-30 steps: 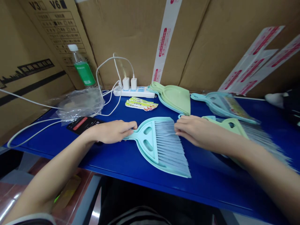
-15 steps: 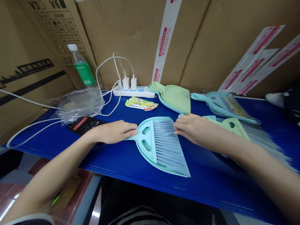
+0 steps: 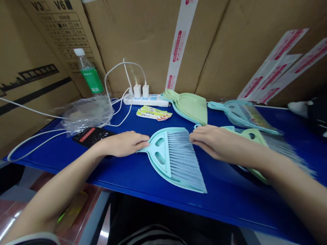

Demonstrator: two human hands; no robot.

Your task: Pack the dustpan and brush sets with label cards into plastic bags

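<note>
A light blue hand brush with grey bristles lies in a matching dustpan on the blue table. My left hand is closed around their handles at the left. At the far right edge of the bristles is my right hand, its fingers pinched together at the bristle tips; what is between them is hidden. Just beyond that hand and under its forearm, a green brush with grey bristles lies partly covered.
Behind stand stacked green and blue dustpans and a wrapped blue brush-and-dustpan set. To the left are a phone, clear plastic bag, bottle, power strip, cables and paper labels. Cardboard boxes wall the back.
My right forearm has shifted slightly down, while its fingers stay at the bristle edge. The green brush under it shows a little differently. My left hand and the blue set keep their place.
</note>
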